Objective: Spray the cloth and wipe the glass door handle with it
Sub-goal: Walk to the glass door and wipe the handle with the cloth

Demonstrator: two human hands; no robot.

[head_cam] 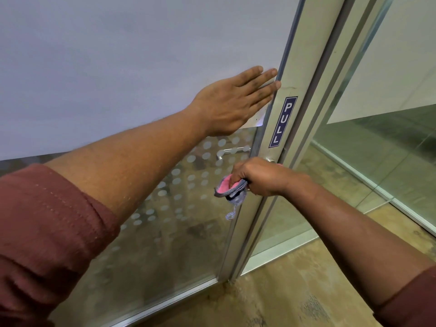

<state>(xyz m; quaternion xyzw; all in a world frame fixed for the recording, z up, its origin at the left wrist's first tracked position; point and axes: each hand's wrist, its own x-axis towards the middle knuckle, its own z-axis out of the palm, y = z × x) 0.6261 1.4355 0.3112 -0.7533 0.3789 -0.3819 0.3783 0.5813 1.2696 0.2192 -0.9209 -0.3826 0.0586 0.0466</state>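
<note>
From the head view, a glass door (146,67) filled the left and centre of the scene. Its upper part was frosted a flat pale white, and below that ran a band of frosted dots over clear glass. Through the dotted glass a metal lever on the far side (230,152) showed dimly. The door's edge was a pale metal frame (304,67) carrying a dark blue sticker (282,122) that read PULL in white, top to bottom.

The left hand (233,102) lay flat and wide against the frosted glass, fingers together and stretched toward the frame, their tips reaching its edge. A dark red sleeve (40,232) was pushed up on that forearm.

The right hand (262,177) was closed in a fist around the handle (269,159), just below the sticker. Only a small bit of bright metal showed above the knuckles. Bunched in the same fist was the cloth (230,187), pink on one face and grey-blue on the other, with a loose thread hanging down from it. It was pressed around the handle, so most of the handle was hidden.

To the right stood a second glass panel (389,142) in its own metal frame, frosted above and clear below. The floor (295,291) was mottled tan and brown, worn-looking near the door's foot.
</note>
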